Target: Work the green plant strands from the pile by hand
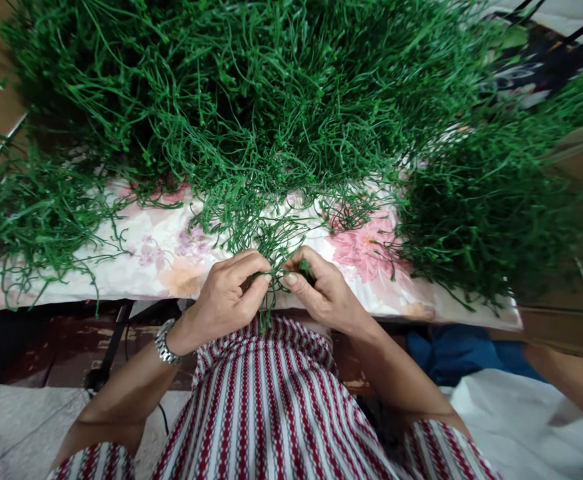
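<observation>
Thin green stems lie in a large tangled heap (251,87) across the far side of a flower-patterned board (171,267). At the board's near edge, my left hand (234,287) pinches a few green stems (267,243) between thumb and forefinger. Close beside it on the right, my right hand (324,287) has thumb and forefinger pressed together at the same stems, with a bit of green inside its curled fingers. The two hands' fingertips nearly touch. A few stem ends hang below the fingers over the board's edge.
A smaller pile of stems (46,207) lies at the left, and another dense pile (486,220) at the right. Metal handles show at both sides. Another person's arm (571,373) and blue clothing (466,353) are at the lower right.
</observation>
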The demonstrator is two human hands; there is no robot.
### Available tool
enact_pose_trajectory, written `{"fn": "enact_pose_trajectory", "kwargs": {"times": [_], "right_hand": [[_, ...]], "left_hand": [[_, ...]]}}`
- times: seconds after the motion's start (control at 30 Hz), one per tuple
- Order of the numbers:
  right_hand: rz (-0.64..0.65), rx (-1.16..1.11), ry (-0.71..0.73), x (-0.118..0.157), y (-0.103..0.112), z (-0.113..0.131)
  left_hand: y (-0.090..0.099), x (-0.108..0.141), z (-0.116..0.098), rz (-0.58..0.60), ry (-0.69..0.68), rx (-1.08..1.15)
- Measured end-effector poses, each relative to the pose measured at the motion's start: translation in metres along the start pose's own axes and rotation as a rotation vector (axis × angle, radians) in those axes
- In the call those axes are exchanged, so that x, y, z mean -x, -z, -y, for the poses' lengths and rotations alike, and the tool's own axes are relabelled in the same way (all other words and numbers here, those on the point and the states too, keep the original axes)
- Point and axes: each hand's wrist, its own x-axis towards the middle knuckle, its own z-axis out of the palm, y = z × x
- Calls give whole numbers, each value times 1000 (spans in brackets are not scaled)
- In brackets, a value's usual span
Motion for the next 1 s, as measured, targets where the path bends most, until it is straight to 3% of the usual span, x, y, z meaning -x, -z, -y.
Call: {"fn": "enact_pose_trajectory", "kwargs": {"times": [0.13,0.27,0.4,0.53,0.6,0.73,0.83,1.0], "right_hand": [[104,150,124,5,5,7],[345,127,276,14,17,14],[582,139,304,21,25,18],[712,132,313,26,34,23],[732,92,328,28,45,26],[518,85,321,34,67,30],[403,129,279,33,67,29],[-39,137,180,26,49,29]], "left_hand": [[7,1,1,108,-107,-33],[20,7,-5,302,-327,-169],[25,11,-19,477,-461,-282],[25,10,-26,552,-546,-257],[31,8,-24,532,-552,-220],[44,2,-20,365,-415,-77],[37,-10,-20,306,-364,58],[4,-27,-16,47,160,277]]}}
